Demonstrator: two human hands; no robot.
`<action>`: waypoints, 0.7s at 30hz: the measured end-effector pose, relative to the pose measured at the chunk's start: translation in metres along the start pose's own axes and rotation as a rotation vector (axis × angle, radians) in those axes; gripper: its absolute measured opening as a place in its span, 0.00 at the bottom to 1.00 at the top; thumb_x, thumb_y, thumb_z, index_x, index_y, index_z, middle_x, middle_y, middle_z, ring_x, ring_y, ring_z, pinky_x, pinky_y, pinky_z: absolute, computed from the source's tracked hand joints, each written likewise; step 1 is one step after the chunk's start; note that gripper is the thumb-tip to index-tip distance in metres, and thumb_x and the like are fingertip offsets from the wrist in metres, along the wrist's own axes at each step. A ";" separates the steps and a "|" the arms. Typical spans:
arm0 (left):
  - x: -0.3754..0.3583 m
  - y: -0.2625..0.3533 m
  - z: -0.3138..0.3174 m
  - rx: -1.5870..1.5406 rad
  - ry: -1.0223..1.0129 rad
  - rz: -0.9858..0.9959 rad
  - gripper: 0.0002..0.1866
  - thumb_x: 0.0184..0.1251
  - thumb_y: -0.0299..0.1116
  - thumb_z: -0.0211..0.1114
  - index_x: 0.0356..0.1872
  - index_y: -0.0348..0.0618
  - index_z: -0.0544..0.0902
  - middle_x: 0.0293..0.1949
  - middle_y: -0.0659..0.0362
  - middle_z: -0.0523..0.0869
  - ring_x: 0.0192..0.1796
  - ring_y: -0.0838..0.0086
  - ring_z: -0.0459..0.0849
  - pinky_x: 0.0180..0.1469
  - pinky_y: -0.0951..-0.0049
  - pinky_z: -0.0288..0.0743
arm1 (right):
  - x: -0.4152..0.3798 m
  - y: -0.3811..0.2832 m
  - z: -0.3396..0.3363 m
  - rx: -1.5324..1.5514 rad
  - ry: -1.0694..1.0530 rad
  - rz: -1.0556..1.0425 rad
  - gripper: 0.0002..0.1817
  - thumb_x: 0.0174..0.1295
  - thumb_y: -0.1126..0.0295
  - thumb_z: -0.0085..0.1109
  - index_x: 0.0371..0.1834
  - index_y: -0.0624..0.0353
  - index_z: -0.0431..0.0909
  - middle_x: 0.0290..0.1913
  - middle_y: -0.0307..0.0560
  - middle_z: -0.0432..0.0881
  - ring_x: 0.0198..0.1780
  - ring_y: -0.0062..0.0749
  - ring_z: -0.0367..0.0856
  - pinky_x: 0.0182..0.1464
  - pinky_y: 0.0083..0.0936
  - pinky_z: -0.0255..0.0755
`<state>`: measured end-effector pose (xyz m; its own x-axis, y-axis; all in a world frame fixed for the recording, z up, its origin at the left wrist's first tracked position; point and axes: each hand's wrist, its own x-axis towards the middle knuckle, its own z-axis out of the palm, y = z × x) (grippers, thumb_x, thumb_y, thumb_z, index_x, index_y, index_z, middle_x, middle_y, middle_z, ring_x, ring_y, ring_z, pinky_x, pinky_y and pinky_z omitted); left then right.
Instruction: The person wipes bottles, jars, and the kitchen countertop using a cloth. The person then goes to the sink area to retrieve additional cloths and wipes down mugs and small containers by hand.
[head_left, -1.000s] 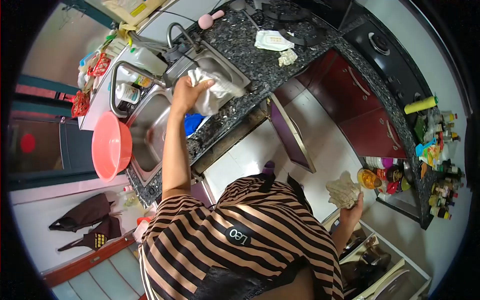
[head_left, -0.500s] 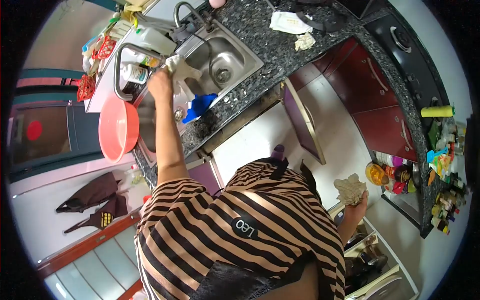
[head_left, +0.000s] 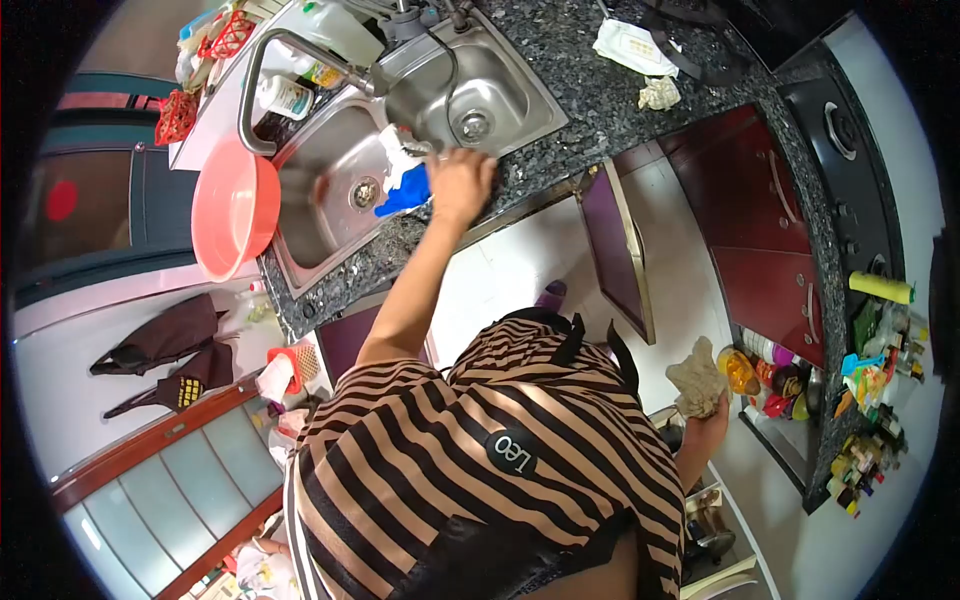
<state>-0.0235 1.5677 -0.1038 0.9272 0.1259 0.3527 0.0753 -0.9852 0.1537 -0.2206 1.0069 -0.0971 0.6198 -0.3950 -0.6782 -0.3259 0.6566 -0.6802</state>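
My left hand (head_left: 462,187) is over the front rim of the sink, palm down with its fingers apart. Beside it, on the divider between the two basins, lies a blue cloth (head_left: 404,191). A crumpled white cloth (head_left: 398,148) lies just behind the blue one. The double steel sink (head_left: 318,160) has a left and a right basin, each with a drain. Off to the right, low beside my body, my right hand (head_left: 712,422) is closed on a crumpled beige rag (head_left: 697,378).
A pink basin (head_left: 235,215) stands left of the sink, near the curved faucet (head_left: 262,80). A white packet (head_left: 635,45) and a crumpled cloth (head_left: 659,94) lie on the counter. An open cabinet door (head_left: 618,255) juts out below. Bottles (head_left: 740,372) stand at right.
My left hand has let go of the white cloth and moved right, from the faucet to the sink's front rim. The view has shifted; my right hand still holds the beige rag.
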 end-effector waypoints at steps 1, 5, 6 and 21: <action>0.007 0.020 0.004 -0.073 -0.015 0.068 0.11 0.68 0.40 0.65 0.40 0.48 0.89 0.44 0.54 0.88 0.49 0.54 0.84 0.54 0.54 0.74 | -0.003 0.002 0.000 -0.014 0.011 0.003 0.26 0.76 0.62 0.48 0.71 0.67 0.66 0.68 0.56 0.73 0.67 0.49 0.75 0.64 0.46 0.75; 0.061 0.098 0.048 -0.520 -0.139 0.160 0.11 0.64 0.36 0.67 0.43 0.43 0.87 0.45 0.50 0.88 0.50 0.52 0.84 0.55 0.55 0.75 | -0.015 0.007 0.014 0.034 -0.024 -0.076 0.24 0.75 0.65 0.51 0.68 0.70 0.69 0.65 0.56 0.76 0.64 0.47 0.77 0.64 0.44 0.75; 0.079 0.121 0.056 -0.604 -0.130 0.147 0.11 0.63 0.36 0.68 0.43 0.42 0.87 0.45 0.49 0.87 0.50 0.51 0.84 0.55 0.55 0.75 | -0.021 0.008 0.021 0.023 -0.010 -0.100 0.23 0.75 0.64 0.52 0.66 0.69 0.70 0.63 0.55 0.77 0.63 0.46 0.77 0.64 0.43 0.75; 0.159 0.232 0.169 -0.510 -0.070 0.383 0.15 0.71 0.40 0.58 0.42 0.38 0.85 0.40 0.38 0.87 0.45 0.43 0.86 0.50 0.49 0.78 | -0.092 0.062 -0.088 -0.366 0.341 -0.361 0.19 0.62 0.71 0.64 0.56 0.63 0.79 0.51 0.56 0.84 0.51 0.45 0.84 0.53 0.34 0.79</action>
<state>0.2033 1.3394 -0.1682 0.8770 -0.2488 0.4111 -0.4339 -0.7778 0.4547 -0.3601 1.0272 -0.1013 0.4934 -0.7740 -0.3969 -0.3993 0.2038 -0.8939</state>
